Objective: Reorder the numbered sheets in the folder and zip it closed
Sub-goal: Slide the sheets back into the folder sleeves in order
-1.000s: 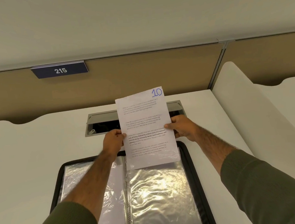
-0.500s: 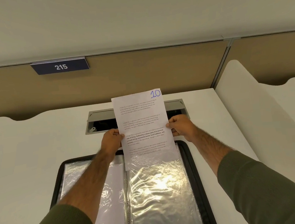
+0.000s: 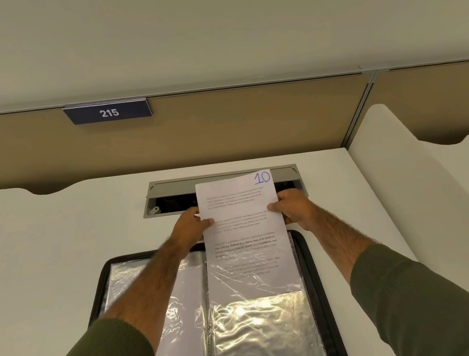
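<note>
A black zip folder (image 3: 310,259) lies open on the white desk, its clear plastic sleeves shining. A printed sheet marked 10 (image 3: 238,206) in blue stands partly inside the right-hand sleeve (image 3: 263,331); its lower half shows through the plastic, its top half sticks out past the folder's far edge. My left hand (image 3: 190,224) pinches the sheet's left edge. My right hand (image 3: 294,205) pinches its right edge. The left-hand sleeve (image 3: 187,295) holds a white sheet, partly hidden by my left forearm.
A grey cable hatch (image 3: 172,196) is open in the desk just behind the sheet. A tan partition with a plate reading 215 (image 3: 108,112) runs along the back. A white divider (image 3: 414,167) rises at the right.
The sheet marked 10 has slid down into the right-hand sleeve, from just entering its mouth to about half inside. Both hands moved down with it.
</note>
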`<state>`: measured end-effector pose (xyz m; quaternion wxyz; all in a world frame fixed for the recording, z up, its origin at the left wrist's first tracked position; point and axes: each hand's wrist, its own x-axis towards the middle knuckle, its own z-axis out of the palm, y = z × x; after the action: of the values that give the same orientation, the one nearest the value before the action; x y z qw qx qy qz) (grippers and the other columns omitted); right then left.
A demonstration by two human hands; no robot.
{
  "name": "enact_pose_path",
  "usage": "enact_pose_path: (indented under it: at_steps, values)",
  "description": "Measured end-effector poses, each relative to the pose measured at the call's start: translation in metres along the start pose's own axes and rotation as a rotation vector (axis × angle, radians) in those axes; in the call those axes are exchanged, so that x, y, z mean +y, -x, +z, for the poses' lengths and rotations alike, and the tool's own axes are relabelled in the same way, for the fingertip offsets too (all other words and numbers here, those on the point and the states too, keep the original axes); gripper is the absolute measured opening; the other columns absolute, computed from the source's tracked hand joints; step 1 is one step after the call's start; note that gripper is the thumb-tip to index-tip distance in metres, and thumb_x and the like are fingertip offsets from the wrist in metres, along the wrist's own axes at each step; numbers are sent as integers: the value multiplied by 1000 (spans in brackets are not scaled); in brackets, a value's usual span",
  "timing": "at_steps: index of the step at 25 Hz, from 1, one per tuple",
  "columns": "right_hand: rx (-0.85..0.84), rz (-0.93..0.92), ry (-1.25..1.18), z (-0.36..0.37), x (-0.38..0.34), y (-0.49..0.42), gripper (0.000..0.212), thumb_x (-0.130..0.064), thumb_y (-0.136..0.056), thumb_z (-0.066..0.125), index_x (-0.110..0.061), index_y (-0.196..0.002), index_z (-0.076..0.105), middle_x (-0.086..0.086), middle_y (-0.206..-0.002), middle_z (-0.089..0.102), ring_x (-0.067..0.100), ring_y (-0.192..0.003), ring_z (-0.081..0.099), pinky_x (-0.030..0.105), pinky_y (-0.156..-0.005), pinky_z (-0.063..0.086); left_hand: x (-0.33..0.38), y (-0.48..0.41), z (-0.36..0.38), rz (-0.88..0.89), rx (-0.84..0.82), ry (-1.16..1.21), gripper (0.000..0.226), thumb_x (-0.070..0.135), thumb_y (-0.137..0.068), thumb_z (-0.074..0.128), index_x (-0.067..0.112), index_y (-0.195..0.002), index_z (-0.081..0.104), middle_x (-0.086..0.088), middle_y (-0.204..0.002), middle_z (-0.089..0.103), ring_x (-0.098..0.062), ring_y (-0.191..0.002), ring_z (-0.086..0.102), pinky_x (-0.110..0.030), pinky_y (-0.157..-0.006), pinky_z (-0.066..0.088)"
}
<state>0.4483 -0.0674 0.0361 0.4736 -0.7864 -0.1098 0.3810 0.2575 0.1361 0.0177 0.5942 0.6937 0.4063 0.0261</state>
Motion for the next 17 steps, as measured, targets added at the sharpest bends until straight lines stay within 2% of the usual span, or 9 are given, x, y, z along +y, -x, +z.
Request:
enact_pose_path:
  at_steps: [2, 5, 8, 11, 12, 14, 17]
  values:
    - [-81, 28, 74, -3, -5, 2, 13, -7, -94, 68, -4, -107, 67, 12, -109, 74, 24, -91, 74, 42, -81, 62, 8, -5, 1, 67, 101, 19, 40, 15, -94, 69, 17, -130, 53, -6, -124, 67, -25, -106, 68, -51, -93, 58]
    - [-173, 91, 170, -11, -4, 5, 14, -8, -92, 71, -8, -106, 69, 10, -107, 76, 24, -92, 75, 42, -81, 63, 19, -1, 6, 144, 176, -85, 61, 11, -98, 62, 26, -151, 35, 0, -128, 56, -19, -108, 60, -37, -90, 55]
    - [-125, 56, 143, -8, -2, 4, 26, -15, -93, 71, -11, -118, 64, 9, -111, 73, 23, -94, 73, 41, -77, 63, 16, 5, 13, 167, 120, -218, 59, 4, -101, 53, 25, -153, 34, -4, -133, 55, -18, -106, 58, -36, -87, 56]
    - [-6, -80, 134, -1, -2, 0, 50, -4, -94, 66, -20, -139, 50, 14, -103, 66, 18, -85, 66, 24, -60, 54, 7, 11, 16, 145, 5, -363, 53, 3, -100, 50, 24, -148, 42, -5, -136, 54, -22, -113, 57, -44, -93, 57]
    - [9, -127, 176, 1, -1, 0, 50, -1, -94, 63, -18, -140, 51, 13, -97, 64, 15, -79, 64, 18, -54, 50, 4, 13, 17, 147, -14, -421, 51, 3, -99, 49, 23, -146, 45, -4, -137, 53, -23, -116, 56, -44, -95, 56]
    - [14, -187, 316, 3, 4, -1, 36, 2, -96, 58, -13, -128, 65, 7, -97, 64, 16, -78, 63, 16, -53, 48, -2, 17, 17, 172, -20, -560, 51, 5, -97, 49, 24, -144, 48, -3, -141, 52, -25, -123, 54, -43, -101, 52]
    - [-28, -192, 540, 7, 10, 1, 25, 0, -96, 58, -13, -104, 77, 5, -108, 67, 21, -86, 66, 24, -66, 51, -12, 23, 15, 196, -40, -784, 53, 13, -96, 50, 31, -146, 47, -1, -145, 47, -24, -130, 47, -42, -111, 40]
